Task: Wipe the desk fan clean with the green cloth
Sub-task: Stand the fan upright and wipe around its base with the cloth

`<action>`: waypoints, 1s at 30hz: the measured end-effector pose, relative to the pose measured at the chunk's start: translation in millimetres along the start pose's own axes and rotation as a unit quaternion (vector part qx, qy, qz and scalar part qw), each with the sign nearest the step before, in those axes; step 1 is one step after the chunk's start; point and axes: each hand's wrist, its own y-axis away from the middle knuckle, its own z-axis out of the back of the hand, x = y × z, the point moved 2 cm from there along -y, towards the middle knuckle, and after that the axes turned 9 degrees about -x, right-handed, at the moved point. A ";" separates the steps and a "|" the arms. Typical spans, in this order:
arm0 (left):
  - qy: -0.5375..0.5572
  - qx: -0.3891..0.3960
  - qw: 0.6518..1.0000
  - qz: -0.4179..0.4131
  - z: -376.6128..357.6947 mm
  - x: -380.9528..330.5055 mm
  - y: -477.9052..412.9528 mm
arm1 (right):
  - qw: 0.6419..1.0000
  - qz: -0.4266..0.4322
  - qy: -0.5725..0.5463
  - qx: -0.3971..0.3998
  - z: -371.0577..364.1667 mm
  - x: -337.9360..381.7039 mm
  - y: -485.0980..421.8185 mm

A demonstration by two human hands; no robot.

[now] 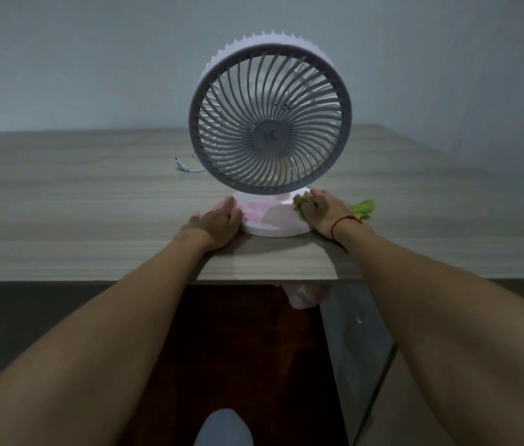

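A white desk fan (270,114) with a round grey grille stands upright on the wooden desk (77,214), near its front edge. Its flat round base (273,220) is white with pink marks. My left hand (220,222) rests against the left side of the base, fingers wrapped on its rim. My right hand (325,212) presses the green cloth (363,208) onto the right side of the base. Most of the cloth is hidden under that hand; a corner sticks out to the right.
A white cable with a plug (185,165) lies on the desk behind the fan at its left. A grey wall rises behind the desk. Below the front edge hangs a pale pink bag (305,296), and my knee (225,428) shows at the bottom.
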 end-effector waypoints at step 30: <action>-0.009 -0.014 0.998 0.054 8.9 -29.3 30.4 | 0.997 0.064 0.032 -0.034 7.3 30.3 38.4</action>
